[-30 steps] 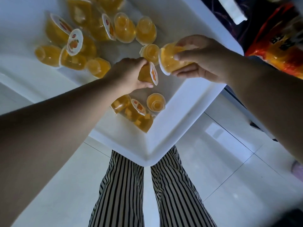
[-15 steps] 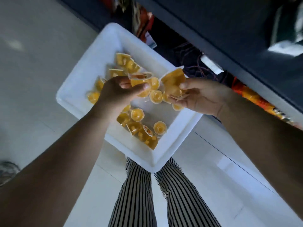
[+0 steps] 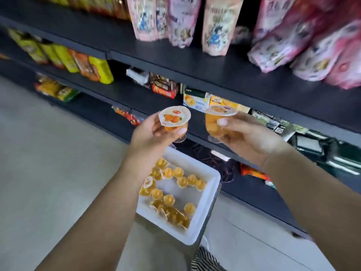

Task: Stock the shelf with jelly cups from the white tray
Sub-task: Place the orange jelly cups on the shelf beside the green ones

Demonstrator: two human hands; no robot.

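The left hand is gripping a jelly cup, lid tilted up toward the camera. The right hand is holding another cup upright before the dark shelf, above the white tray.

Each hand's grip on a jelly cup — left hand, right hand (lids up), white tray below, dark shelf ahead
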